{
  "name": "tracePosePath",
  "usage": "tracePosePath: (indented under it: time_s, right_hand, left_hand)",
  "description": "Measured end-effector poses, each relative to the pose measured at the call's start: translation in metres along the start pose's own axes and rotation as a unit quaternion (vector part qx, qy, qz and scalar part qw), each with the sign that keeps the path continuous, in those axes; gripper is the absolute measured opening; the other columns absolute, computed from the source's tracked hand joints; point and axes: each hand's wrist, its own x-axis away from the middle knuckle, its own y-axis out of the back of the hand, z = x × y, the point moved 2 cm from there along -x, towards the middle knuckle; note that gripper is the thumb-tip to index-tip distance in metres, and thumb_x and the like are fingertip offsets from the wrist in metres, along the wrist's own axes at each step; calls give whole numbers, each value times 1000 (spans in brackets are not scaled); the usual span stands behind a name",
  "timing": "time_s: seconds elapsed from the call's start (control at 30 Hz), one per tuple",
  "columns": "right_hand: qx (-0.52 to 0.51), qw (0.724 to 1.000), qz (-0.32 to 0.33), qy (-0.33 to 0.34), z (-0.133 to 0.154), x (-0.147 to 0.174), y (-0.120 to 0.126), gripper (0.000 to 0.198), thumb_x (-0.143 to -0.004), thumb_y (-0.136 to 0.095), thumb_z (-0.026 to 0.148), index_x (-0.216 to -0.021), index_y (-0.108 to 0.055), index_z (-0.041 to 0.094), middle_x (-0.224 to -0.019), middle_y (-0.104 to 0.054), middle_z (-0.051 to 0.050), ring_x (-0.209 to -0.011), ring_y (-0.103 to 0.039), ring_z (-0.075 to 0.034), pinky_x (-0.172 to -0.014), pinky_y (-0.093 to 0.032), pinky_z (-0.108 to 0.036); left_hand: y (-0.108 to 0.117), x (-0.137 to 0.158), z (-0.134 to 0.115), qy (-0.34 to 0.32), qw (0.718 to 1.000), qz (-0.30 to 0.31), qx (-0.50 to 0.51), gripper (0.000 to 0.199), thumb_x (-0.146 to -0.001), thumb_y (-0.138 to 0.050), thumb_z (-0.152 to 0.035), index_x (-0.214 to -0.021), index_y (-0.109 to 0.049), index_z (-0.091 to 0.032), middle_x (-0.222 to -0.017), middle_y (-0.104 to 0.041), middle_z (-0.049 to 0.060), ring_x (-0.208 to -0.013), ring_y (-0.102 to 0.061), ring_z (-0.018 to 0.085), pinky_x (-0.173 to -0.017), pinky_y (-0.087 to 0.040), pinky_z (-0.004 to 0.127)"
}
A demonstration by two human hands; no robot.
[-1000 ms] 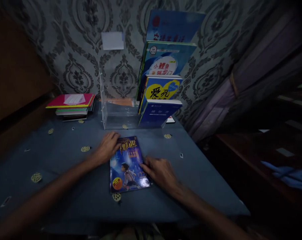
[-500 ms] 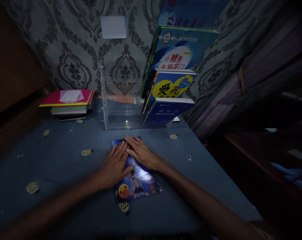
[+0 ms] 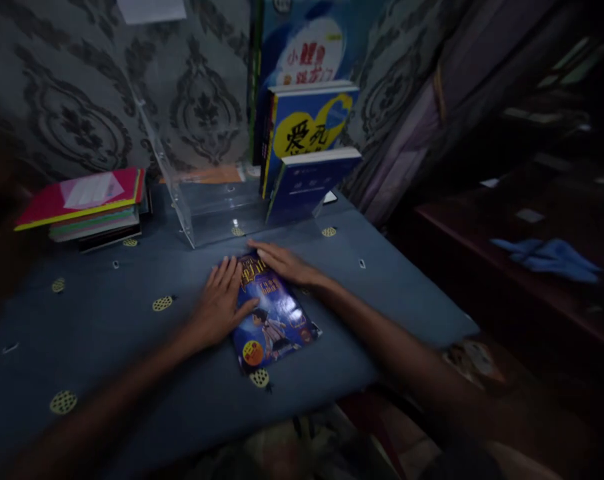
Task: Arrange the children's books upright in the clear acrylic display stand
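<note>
A blue picture-covered book (image 3: 277,313) lies flat on the table, its cover showing a cartoon figure, yellow lettering and an orange round badge. Over its left edge rests my left hand (image 3: 222,300), flat, fingers stretched out and thumb on the cover. My right hand (image 3: 285,263) lies along the upper right edge of the book with extended fingers. Neither hand is wrapped round anything. Behind them stands a clear acrylic book rack (image 3: 217,220). Its right side holds several upright books, with a dark blue book (image 3: 312,187) in front and a blue-and-yellow book (image 3: 309,123) behind.
A stack of books with a red-pink top (image 3: 82,197) sits at the left rear. The table (image 3: 147,360) has a blue pineapple-print cover and meets a patterned wall at the back. To the right are a curtain (image 3: 407,133) and a blue cloth (image 3: 547,257).
My hands, close together over the book's top before, have slid apart to its two sides, uncovering the title. The view has turned right and down.
</note>
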Motion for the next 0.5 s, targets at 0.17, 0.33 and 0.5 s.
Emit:
tracePosePath:
  time_s: [0.17, 0.33, 0.5]
  right_hand:
    - [-208, 978, -5, -33, -9, -5, 12, 59, -95, -45, 62, -136, -58, 22, -144, -56, -7, -134, -50, -22, -117, -33, -45]
    - [-178, 984, -11, -23, -7, -4, 9, 58, -95, -47, 61, -134, -59, 21, -146, -54, -7, -134, -50, -23, -117, -33, -46]
    - [-66, 998, -5, -8, -3, -3, 9, 54, -99, -39, 56, -138, -55, 23, -146, -54, -5, -135, -49, -23, -117, -33, -47]
  left_hand:
    - [6, -23, -2, -100, 992, 81, -4, 76, -101, -26, -57, -152, -26, -1, -160, -23, 23, -151, -14, 30, -122, -14, 47]
    - [3, -34, -41, -218, 969, 110, 35, 74, -101, -25, -58, -151, -29, -4, -159, -28, 21, -151, -18, 28, -122, -8, 44]
    - [7, -7, -87, -358, 917, 137, 110, 75, -98, -36, -59, -154, -24, -11, -159, -31, 15, -150, -21, 25, -122, -9, 44]
